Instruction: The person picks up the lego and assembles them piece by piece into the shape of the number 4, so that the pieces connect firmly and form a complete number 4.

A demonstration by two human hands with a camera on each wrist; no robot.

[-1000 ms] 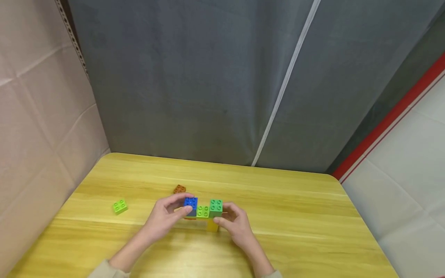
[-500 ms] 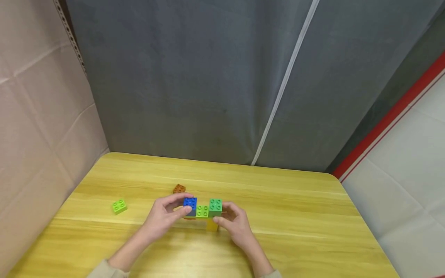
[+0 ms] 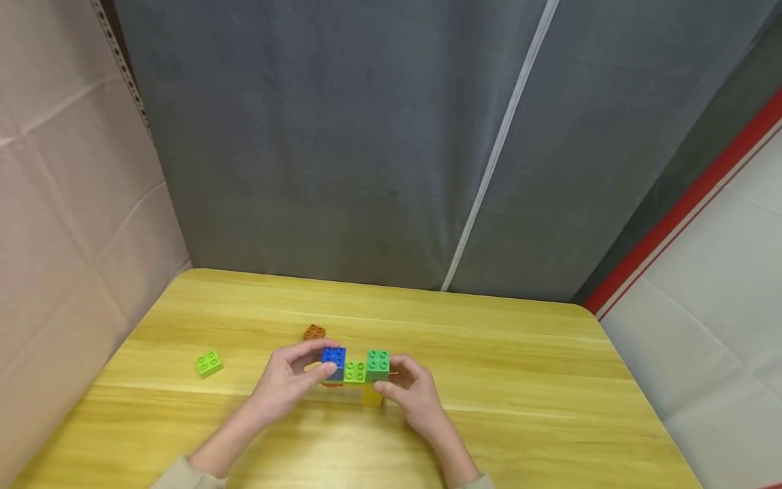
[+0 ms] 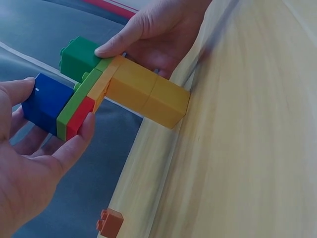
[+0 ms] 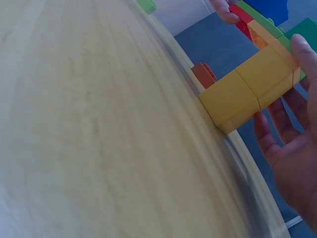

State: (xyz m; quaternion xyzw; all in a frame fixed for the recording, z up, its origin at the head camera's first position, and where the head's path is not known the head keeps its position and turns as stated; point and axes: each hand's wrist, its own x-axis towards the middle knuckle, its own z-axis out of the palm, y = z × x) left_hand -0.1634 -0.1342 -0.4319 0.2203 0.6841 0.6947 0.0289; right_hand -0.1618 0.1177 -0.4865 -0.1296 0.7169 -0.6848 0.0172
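Observation:
A toy building-brick structure stands on the table, on a column of two yellow bricks [image 4: 148, 91]. Across its top run an orange piece [image 4: 110, 74], a red piece [image 4: 79, 118] and a lime green layer [image 3: 355, 371]. A blue brick [image 3: 333, 356] sits on the left end and a green brick [image 3: 378, 360] on the right. My left hand [image 3: 282, 382] grips the blue end, thumb on the blue brick and a finger by the red piece. With its thumb near the base of the green brick, my right hand [image 3: 417, 395] holds the right end; its other fingers are partly hidden.
On the wooden table [image 3: 519, 380], a loose lime green brick [image 3: 210, 365] lies to the left. A brown-orange brick [image 3: 314, 331] lies just behind my left hand. A grey curtain [image 3: 342, 149] hangs beyond the table's far edge.

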